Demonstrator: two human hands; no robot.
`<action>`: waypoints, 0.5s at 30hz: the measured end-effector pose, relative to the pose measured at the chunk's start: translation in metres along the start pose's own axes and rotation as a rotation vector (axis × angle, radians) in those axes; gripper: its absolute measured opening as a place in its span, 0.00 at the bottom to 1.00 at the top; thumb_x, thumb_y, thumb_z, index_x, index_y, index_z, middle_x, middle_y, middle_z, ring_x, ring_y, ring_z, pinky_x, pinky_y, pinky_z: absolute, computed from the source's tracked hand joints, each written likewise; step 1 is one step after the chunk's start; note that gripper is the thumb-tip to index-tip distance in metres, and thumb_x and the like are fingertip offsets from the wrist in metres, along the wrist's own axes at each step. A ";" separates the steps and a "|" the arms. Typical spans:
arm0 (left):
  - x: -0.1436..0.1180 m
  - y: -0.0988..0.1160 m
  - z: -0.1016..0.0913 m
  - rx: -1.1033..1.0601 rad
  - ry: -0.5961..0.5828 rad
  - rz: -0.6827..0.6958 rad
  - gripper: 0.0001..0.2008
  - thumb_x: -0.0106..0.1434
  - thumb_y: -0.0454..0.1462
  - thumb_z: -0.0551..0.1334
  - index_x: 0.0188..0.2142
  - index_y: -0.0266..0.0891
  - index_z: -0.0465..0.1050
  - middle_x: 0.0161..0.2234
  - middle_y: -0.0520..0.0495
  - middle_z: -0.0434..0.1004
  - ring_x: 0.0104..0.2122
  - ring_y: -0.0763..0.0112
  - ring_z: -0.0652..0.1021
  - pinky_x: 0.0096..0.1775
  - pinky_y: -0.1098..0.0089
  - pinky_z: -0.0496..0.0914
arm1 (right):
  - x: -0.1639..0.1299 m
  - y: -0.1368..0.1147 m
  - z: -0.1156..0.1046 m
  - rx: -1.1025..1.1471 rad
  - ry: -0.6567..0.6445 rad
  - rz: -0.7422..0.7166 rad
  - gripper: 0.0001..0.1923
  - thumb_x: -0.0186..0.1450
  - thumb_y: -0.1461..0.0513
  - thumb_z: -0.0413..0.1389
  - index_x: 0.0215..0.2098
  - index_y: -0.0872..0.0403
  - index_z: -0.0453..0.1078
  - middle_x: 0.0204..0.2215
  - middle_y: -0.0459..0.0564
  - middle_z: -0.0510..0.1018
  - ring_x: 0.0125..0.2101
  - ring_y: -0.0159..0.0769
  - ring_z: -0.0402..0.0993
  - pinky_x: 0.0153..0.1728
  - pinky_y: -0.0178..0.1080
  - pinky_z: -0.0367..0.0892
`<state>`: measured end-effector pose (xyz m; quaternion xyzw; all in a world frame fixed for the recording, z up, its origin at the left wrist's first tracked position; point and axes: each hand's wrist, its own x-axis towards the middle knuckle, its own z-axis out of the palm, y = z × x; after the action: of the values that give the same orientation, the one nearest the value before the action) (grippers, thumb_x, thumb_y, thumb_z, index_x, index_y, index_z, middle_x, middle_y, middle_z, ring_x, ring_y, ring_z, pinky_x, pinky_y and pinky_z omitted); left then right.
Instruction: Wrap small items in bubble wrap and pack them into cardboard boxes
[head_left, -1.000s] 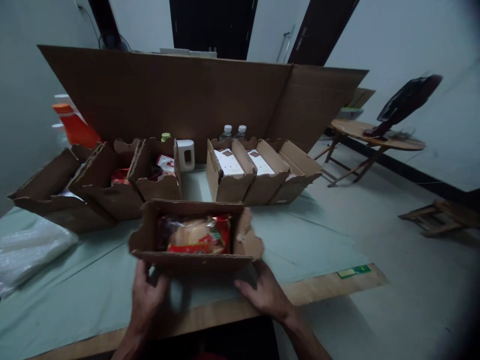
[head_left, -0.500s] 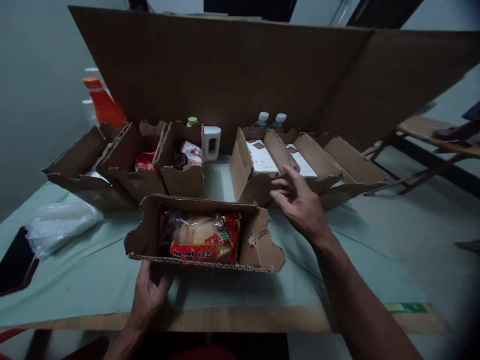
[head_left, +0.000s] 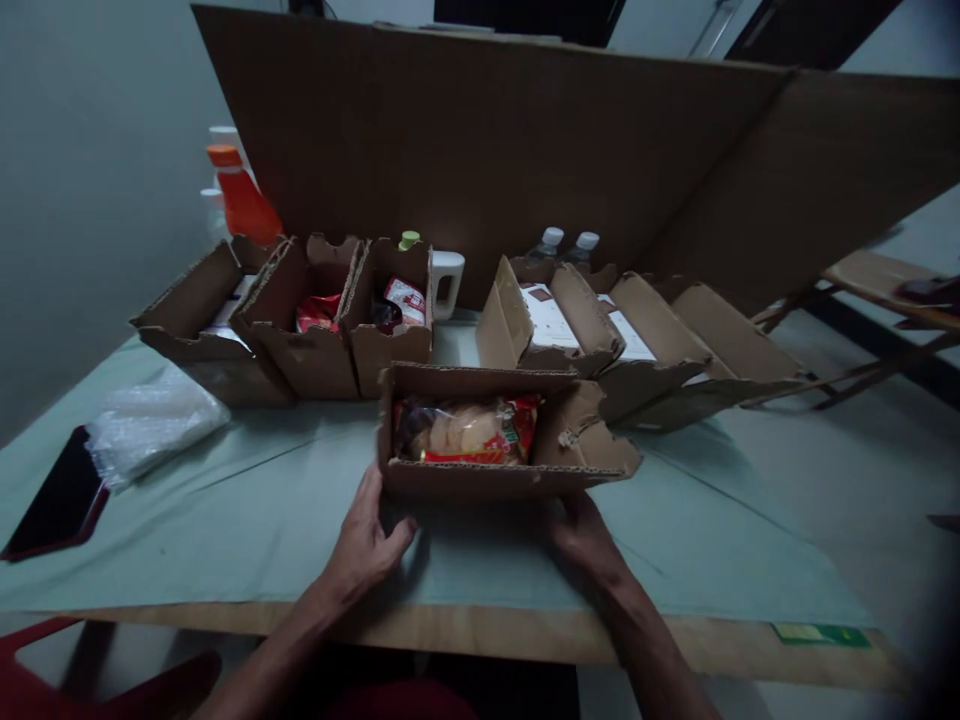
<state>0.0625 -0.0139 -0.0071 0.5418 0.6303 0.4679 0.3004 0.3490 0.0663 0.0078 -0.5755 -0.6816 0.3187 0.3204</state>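
A cardboard box (head_left: 502, 484) with an open top, crosswise in front of me, has a red and clear packet of round biscuits (head_left: 472, 428) lying inside. My left hand (head_left: 367, 545) grips its lower left corner, thumb at the front and fingertips partly hidden by the side wall. Under the right end, my right hand (head_left: 589, 545) holds the box from below; its fingers are mostly out of sight. The far edge of this box is close to the row of boxes behind it.
Three cardboard boxes (head_left: 311, 360) with packets stand at the back left, more (head_left: 559, 365) with white cartons at the back right. A white handled jug (head_left: 448, 285) stands between. Bubble wrap (head_left: 154, 420) and a dark phone (head_left: 56, 500) lie left. A tall cardboard panel (head_left: 480, 150) rises behind.
The box with the biscuits has moved right and away from me. My right hand has come down from the back right boxes to beneath its right end. My left hand moved along with it.
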 end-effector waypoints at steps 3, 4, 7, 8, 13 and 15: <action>0.006 0.003 0.006 -0.013 -0.061 0.047 0.32 0.58 0.38 0.61 0.63 0.37 0.63 0.55 0.38 0.73 0.54 0.53 0.74 0.54 0.56 0.71 | 0.001 0.011 -0.005 0.045 -0.011 0.072 0.22 0.55 0.49 0.60 0.41 0.55 0.75 0.39 0.59 0.85 0.40 0.54 0.82 0.40 0.49 0.77; 0.008 0.003 0.007 -0.022 -0.064 0.053 0.33 0.59 0.37 0.61 0.64 0.37 0.61 0.57 0.38 0.71 0.56 0.53 0.73 0.57 0.54 0.69 | 0.000 0.011 -0.005 0.056 -0.016 0.096 0.23 0.56 0.48 0.60 0.41 0.55 0.75 0.40 0.59 0.85 0.40 0.53 0.82 0.40 0.48 0.77; 0.014 0.002 0.016 -0.062 -0.063 0.057 0.37 0.58 0.35 0.62 0.67 0.38 0.56 0.61 0.37 0.68 0.61 0.50 0.68 0.63 0.50 0.62 | 0.000 0.007 -0.001 0.071 -0.001 0.164 0.26 0.56 0.45 0.60 0.42 0.55 0.74 0.41 0.60 0.85 0.42 0.53 0.81 0.41 0.48 0.76; 0.017 0.002 0.021 -0.077 -0.066 0.060 0.39 0.57 0.35 0.62 0.68 0.38 0.55 0.62 0.36 0.67 0.63 0.50 0.67 0.64 0.49 0.60 | 0.002 0.005 0.000 0.073 0.012 0.179 0.28 0.55 0.44 0.61 0.44 0.56 0.74 0.42 0.60 0.84 0.43 0.54 0.81 0.42 0.48 0.76; 0.019 0.000 0.023 -0.086 -0.139 0.086 0.47 0.56 0.36 0.63 0.72 0.38 0.46 0.69 0.36 0.57 0.68 0.50 0.61 0.67 0.50 0.56 | 0.000 0.016 -0.003 -0.005 0.092 0.230 0.41 0.55 0.40 0.59 0.57 0.57 0.70 0.48 0.62 0.82 0.47 0.58 0.79 0.45 0.51 0.74; 0.009 -0.008 -0.001 0.010 -0.160 0.104 0.45 0.57 0.36 0.64 0.71 0.40 0.49 0.70 0.37 0.57 0.67 0.51 0.62 0.67 0.51 0.59 | -0.015 0.036 -0.007 -0.060 0.147 0.223 0.42 0.58 0.40 0.58 0.63 0.55 0.66 0.53 0.62 0.79 0.49 0.60 0.78 0.49 0.56 0.72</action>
<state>0.0564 -0.0049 -0.0124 0.6108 0.5775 0.4352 0.3224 0.3773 0.0565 -0.0184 -0.6791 -0.5971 0.2886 0.3146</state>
